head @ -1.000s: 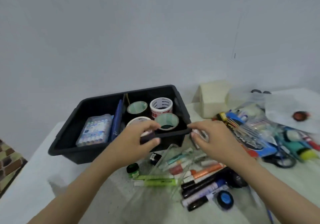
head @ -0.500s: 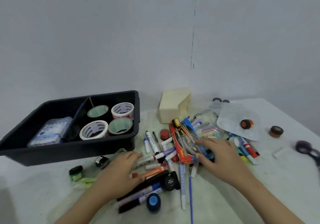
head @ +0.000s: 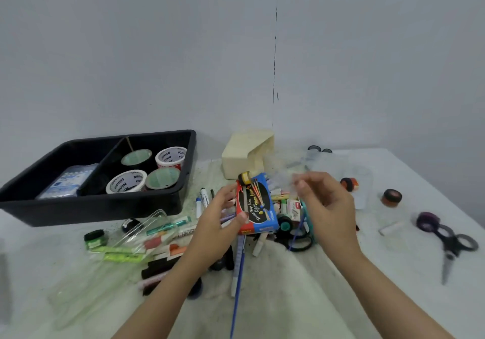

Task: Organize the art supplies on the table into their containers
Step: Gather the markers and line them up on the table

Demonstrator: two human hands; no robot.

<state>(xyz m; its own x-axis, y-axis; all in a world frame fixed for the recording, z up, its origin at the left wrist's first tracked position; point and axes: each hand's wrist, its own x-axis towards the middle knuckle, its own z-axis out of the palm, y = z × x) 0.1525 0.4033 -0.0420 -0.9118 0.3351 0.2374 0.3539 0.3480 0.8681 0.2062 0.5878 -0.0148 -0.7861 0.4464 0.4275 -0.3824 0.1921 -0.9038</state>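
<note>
While both forearms reach in from the near edge, I note the left hand (head: 217, 223) held above the scattered markers (head: 157, 243), gripping a red, blue and black colour box (head: 256, 204). The thumb presses on its near face, the fingers wrap behind its left edge, and the box stands tilted. The right hand (head: 329, 207) hovers just right of the box, fingers curled toward the thumb; blur prevents me confirming any hold. A black tray (head: 91, 210) holding tape rolls (head: 126, 181) sits far left. Scissors (head: 451, 244) lie well apart, right, on the table (head: 288, 299).
</note>
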